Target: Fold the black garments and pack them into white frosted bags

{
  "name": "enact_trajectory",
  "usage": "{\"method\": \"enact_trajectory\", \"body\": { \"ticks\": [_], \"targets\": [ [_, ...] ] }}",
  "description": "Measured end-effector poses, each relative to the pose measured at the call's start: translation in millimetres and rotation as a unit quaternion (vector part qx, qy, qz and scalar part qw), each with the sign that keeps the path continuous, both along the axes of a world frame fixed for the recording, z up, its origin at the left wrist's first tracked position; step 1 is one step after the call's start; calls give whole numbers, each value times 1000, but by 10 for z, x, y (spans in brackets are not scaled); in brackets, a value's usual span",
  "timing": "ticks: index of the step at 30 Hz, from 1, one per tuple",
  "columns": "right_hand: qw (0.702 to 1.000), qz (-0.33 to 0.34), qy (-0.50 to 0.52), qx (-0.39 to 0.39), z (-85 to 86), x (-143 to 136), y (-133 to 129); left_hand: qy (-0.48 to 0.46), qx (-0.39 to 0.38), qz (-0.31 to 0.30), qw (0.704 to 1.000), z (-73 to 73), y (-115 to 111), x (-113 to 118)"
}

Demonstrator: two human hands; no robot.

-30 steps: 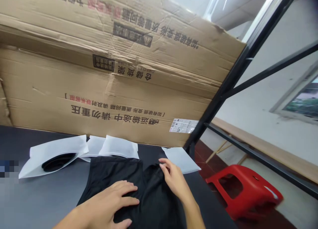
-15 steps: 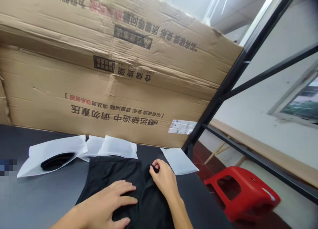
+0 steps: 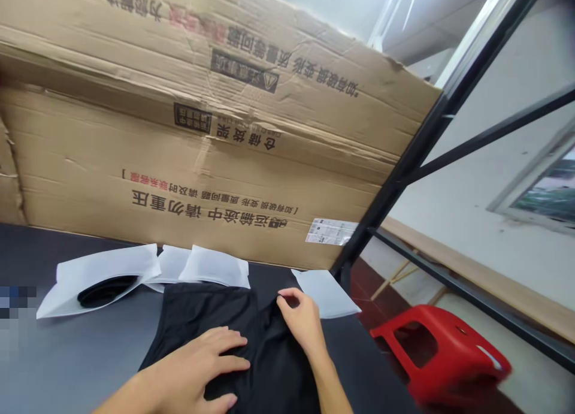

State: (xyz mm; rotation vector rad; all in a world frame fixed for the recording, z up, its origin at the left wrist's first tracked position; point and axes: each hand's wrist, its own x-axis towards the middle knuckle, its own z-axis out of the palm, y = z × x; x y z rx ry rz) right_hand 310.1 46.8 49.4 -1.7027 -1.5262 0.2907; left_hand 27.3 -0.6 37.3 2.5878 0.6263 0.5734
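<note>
A black garment (image 3: 204, 309), with two parts like trouser legs, lies spread on the dark table in front of me; its lower part runs out of the frame. My left hand (image 3: 209, 366) rests flat on it, fingers spread and holding nothing. At the upper right edge of the cloth, my right hand (image 3: 303, 321) pinches the fabric between thumb and fingertips, the other fingers curled. Just beyond that hand is a flat white pouch (image 3: 326, 294).
White pouches (image 3: 215, 265) lie along the back left, one (image 3: 108, 264) gaping with folded black cloth inside. Behind them stands a printed cardboard sheet (image 3: 224, 162). A black metal frame (image 3: 395, 186) rises at the right, with a red plastic stool (image 3: 440, 354) on the floor beyond.
My right thumb and fingertips have shifted slightly at the garment's upper edge, and the cloth there lies a little flatter. My left hand stays put; the view has moved slightly.
</note>
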Motion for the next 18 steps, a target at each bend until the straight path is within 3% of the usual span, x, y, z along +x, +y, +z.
{"method": "enact_trajectory", "body": {
  "ticks": [5, 12, 15, 18],
  "targets": [
    [997, 7, 72, -19, -87, 35, 46, 11, -5, -3, 1000, -10, 4, -2],
    [993, -47, 104, -5, -242, 133, 201, -1, -18, -12, 1000, -2, 24, 7],
    [994, -39, 106, -6, -213, 172, 236, 12, -25, -17, 999, 41, 25, 3],
    [994, 14, 107, -29, -119, 221, 185, 26, -34, -16, 999, 97, 20, 1]
  ]
}}
